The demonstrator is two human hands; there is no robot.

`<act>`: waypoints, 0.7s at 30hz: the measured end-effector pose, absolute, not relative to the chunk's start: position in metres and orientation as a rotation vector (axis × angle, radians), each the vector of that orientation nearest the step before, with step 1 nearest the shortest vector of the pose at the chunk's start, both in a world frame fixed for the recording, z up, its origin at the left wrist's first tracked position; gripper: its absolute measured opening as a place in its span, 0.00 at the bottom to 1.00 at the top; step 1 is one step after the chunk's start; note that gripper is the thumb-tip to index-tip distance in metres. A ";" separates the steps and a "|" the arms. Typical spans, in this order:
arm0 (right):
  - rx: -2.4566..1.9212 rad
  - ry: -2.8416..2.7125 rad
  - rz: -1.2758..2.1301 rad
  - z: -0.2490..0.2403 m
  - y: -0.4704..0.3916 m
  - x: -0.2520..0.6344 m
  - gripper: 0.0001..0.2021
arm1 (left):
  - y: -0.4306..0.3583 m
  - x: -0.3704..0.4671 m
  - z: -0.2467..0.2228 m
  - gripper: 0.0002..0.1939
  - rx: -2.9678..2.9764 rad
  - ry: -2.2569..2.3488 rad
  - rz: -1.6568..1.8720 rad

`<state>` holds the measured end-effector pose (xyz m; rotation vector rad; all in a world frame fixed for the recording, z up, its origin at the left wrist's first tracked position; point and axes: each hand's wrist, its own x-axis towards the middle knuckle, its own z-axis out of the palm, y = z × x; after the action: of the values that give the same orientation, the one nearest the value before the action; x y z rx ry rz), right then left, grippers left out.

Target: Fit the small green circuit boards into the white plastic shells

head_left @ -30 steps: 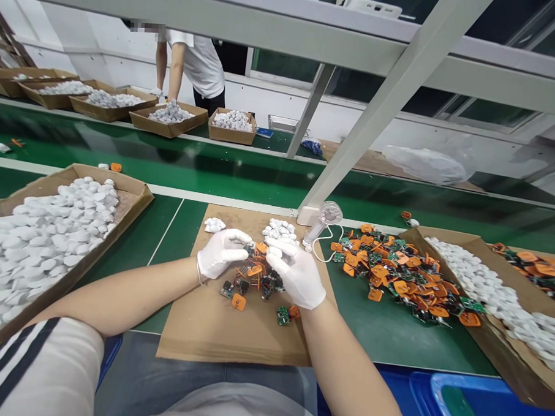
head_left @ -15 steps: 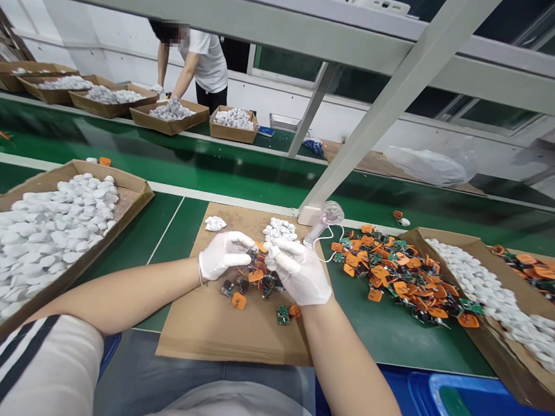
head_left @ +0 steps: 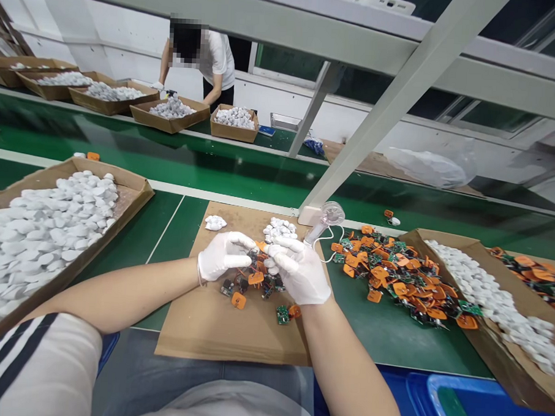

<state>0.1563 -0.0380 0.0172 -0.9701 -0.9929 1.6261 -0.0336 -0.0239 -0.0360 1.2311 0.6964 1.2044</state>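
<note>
Both hands wear white gloves and meet over a cardboard sheet [head_left: 199,327]. My left hand [head_left: 224,255] has its fingers curled, the tips pinched on a small part with a bit of orange that is mostly hidden. My right hand [head_left: 301,269] is closed on a small white piece [head_left: 271,266] close to the left fingertips. Beneath them lie orange-capped parts with dark components [head_left: 255,278]. A green circuit board [head_left: 282,315] rests near my right wrist. Behind the hands sit a pile of white pieces [head_left: 280,229] and a smaller white cluster [head_left: 215,222].
Left stands a cardboard tray of white pieces [head_left: 135,195]. On the right are a heap of orange and green parts [head_left: 394,274] and another tray [head_left: 518,384]. A clear handheld fan [head_left: 325,219] stands by a slanted metal post [head_left: 377,120]. A person [head_left: 219,58] bends over trays across the belt.
My hands stay nearly in place, with the right fingers shifted slightly. Across the belt, the person has moved right and one arm has shifted right. Small parts on the belt have slid left.
</note>
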 end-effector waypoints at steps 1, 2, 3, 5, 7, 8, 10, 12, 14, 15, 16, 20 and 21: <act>-0.983 -0.988 1.636 0.018 -0.038 0.156 0.23 | -0.024 -0.034 -0.034 0.19 1.238 0.694 1.210; -0.990 -0.985 1.635 0.018 -0.039 0.156 0.22 | -0.025 -0.033 -0.032 0.19 1.243 0.691 1.216; -0.998 -0.984 1.623 0.018 -0.039 0.155 0.21 | -0.026 -0.033 -0.030 0.19 1.246 0.690 1.222; -1.026 -1.004 1.575 0.019 -0.040 0.155 0.20 | -0.029 -0.032 -0.025 0.18 1.245 0.699 1.242; -1.034 -1.039 1.508 0.018 -0.040 0.155 0.20 | -0.033 -0.031 -0.021 0.18 1.231 0.740 1.262; -1.028 -1.063 1.469 0.017 -0.041 0.155 0.20 | -0.034 -0.030 -0.019 0.18 1.223 0.766 1.266; -1.014 -1.141 1.382 0.015 -0.041 0.157 0.19 | -0.038 -0.028 -0.018 0.19 1.206 0.809 1.266; -1.033 -1.251 1.283 0.013 -0.042 0.157 0.16 | -0.040 -0.026 -0.018 0.19 1.197 0.820 1.265; -1.064 -1.365 1.146 0.011 -0.042 0.158 0.12 | -0.041 -0.024 -0.018 0.20 1.190 0.806 1.282; -1.073 -1.427 1.054 0.010 -0.043 0.158 0.10 | -0.041 -0.023 -0.018 0.21 1.189 0.803 1.295; -1.074 -1.490 0.954 0.010 -0.043 0.157 0.07 | -0.041 -0.023 -0.018 0.21 1.190 0.805 1.310; -1.035 -1.732 0.645 0.011 -0.044 0.157 0.06 | -0.039 -0.024 -0.017 0.22 1.200 0.848 1.351; -1.019 -1.760 0.615 0.012 -0.045 0.157 0.07 | -0.039 -0.024 -0.016 0.22 1.202 0.856 1.356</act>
<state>0.1569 -0.0446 0.0119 -1.0191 -1.7597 0.6148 -0.0242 -0.0385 -0.0165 1.2018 0.8564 1.3560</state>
